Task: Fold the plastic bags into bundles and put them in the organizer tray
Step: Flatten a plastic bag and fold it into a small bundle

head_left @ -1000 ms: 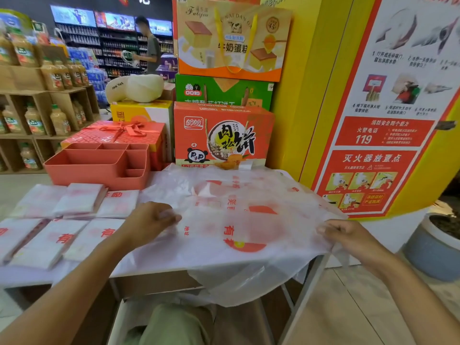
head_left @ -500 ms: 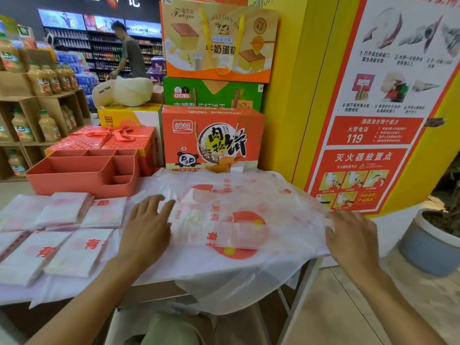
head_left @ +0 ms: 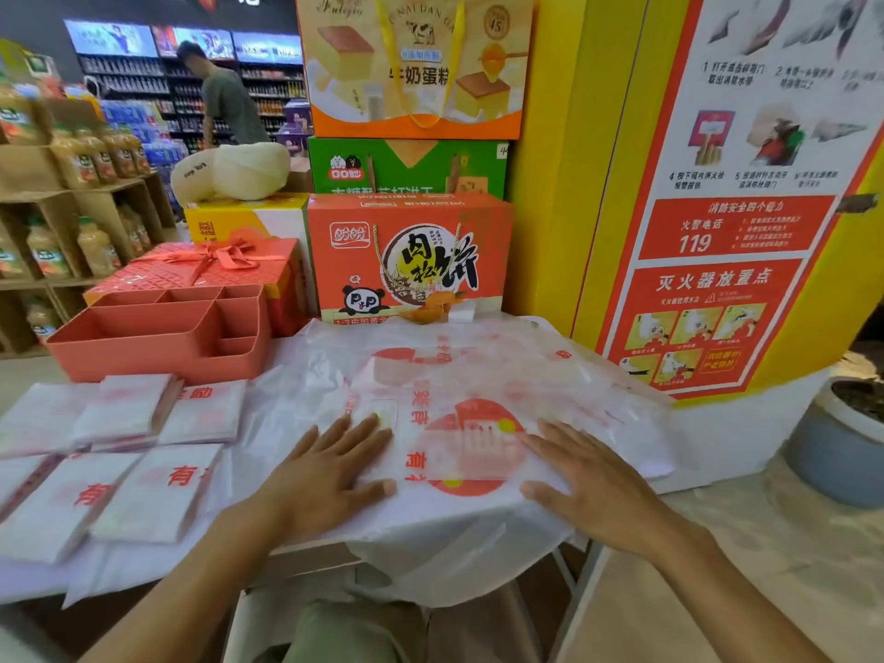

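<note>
Grip open, empty — left hand (head_left: 320, 476) and right hand (head_left: 602, 490) flat on the plastic bag (head_left: 454, 375) — table (head_left: 311, 555), shop shelves (head_left: 71, 203) behind

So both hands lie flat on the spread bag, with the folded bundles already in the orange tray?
No. The head view shows the folded bundles lying in front of the orange tray, not in it. The rest holds.

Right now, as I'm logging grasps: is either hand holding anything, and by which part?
Nothing is held. The left hand and right hand both press flat, fingers straight, on the spread plastic bag.
</note>
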The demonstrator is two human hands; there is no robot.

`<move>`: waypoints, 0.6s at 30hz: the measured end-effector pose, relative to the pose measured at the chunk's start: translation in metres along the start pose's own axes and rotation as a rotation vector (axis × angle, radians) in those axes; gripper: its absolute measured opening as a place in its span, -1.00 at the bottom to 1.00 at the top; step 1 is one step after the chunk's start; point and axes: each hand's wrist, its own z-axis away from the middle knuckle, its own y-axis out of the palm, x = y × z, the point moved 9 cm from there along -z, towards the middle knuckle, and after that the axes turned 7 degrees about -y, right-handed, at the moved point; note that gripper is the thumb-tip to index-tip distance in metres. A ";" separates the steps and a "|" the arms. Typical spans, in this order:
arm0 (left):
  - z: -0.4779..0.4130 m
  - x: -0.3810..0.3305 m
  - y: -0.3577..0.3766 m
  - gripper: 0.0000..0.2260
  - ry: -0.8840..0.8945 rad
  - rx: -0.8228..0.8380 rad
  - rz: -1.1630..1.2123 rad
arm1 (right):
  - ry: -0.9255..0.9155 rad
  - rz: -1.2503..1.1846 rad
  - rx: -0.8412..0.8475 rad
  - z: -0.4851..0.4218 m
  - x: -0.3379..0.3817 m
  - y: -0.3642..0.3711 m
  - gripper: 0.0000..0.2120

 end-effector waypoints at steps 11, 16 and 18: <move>0.015 0.002 -0.027 -0.15 0.028 -0.175 -0.002 | -0.060 0.065 -0.074 0.008 0.011 -0.025 -0.39; 0.024 0.005 -0.036 -0.27 0.057 -0.116 0.010 | -0.033 -0.089 -0.094 0.015 -0.001 -0.032 -0.60; 0.023 0.013 -0.047 -0.47 0.065 -0.152 0.039 | 0.015 -0.297 -0.053 0.014 -0.010 -0.035 -0.67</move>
